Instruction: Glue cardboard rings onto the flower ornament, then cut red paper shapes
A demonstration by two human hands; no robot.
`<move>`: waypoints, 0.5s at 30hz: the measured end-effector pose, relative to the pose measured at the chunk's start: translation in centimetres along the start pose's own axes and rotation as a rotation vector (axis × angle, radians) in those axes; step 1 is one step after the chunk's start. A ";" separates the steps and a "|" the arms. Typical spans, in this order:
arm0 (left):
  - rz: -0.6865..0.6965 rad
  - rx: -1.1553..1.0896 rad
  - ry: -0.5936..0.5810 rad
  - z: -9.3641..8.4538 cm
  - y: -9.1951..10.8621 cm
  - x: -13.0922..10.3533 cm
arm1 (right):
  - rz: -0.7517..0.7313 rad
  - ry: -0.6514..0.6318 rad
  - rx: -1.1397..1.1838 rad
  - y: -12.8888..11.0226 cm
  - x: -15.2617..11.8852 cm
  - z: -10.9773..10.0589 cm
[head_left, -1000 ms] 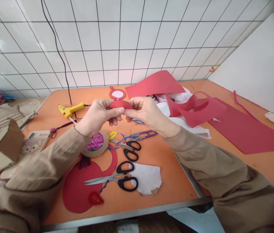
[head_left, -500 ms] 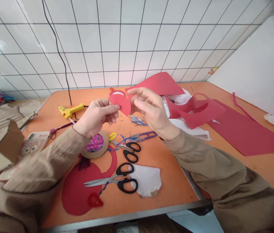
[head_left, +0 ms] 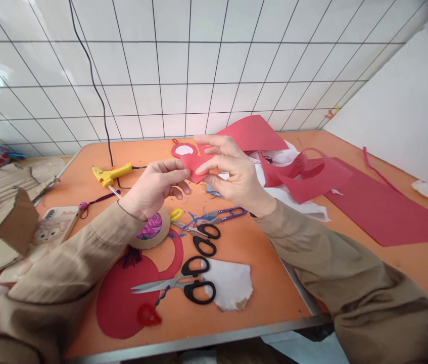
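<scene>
Above the orange table, a small red paper piece point(head_left: 194, 166) is pinched at its left side between the thumb and fingers of my left hand point(head_left: 156, 183). My right hand point(head_left: 232, 174) grips the right side of the same piece with thumb and forefinger, its other fingers raised. Behind the piece lies a red ring with a white centre point(head_left: 184, 150). Below my left hand is a cardboard disc with a pink flower point(head_left: 151, 227), partly hidden by the sleeve.
Black-handled scissors point(head_left: 198, 280) lie near the front on red paper point(head_left: 123, 303). A yellow glue gun point(head_left: 111, 174), phone point(head_left: 56, 225) and cardboard point(head_left: 16, 217) are at left. Purple-handled snips point(head_left: 231, 214) lie mid-table; red sheets point(head_left: 384, 212) cover the right.
My right hand has moved left and now grips the red piece, which looks smaller and bent between both hands. More of the white-centred ring shows behind it.
</scene>
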State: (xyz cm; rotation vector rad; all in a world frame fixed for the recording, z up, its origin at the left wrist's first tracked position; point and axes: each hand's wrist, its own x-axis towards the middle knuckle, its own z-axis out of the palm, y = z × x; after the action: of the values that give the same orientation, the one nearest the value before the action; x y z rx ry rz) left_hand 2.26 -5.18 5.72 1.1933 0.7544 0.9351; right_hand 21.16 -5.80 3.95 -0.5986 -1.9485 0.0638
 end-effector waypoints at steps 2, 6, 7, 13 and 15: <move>0.032 -0.017 0.014 0.0 -0.2 0.0 | 0.016 0.012 0.017 -0.1 0.0 0.1; 0.099 0.050 0.002 0.1 -0.4 -0.1 | 0.128 0.057 0.098 -0.4 0.1 0.3; 0.116 0.079 -0.001 0.2 -0.4 -0.2 | 0.163 0.067 0.122 -0.4 0.0 0.4; 0.179 0.181 0.008 0.5 -0.7 -0.3 | 0.360 0.105 0.218 -0.5 0.0 0.9; 0.197 0.203 0.006 0.5 -0.9 -0.3 | 0.400 0.116 0.230 -0.5 0.0 1.0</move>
State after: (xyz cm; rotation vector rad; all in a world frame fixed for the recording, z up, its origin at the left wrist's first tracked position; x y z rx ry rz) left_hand 2.73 -5.75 4.99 1.4634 0.7603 1.0424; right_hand 20.11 -5.99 3.63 -0.8095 -1.6568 0.4868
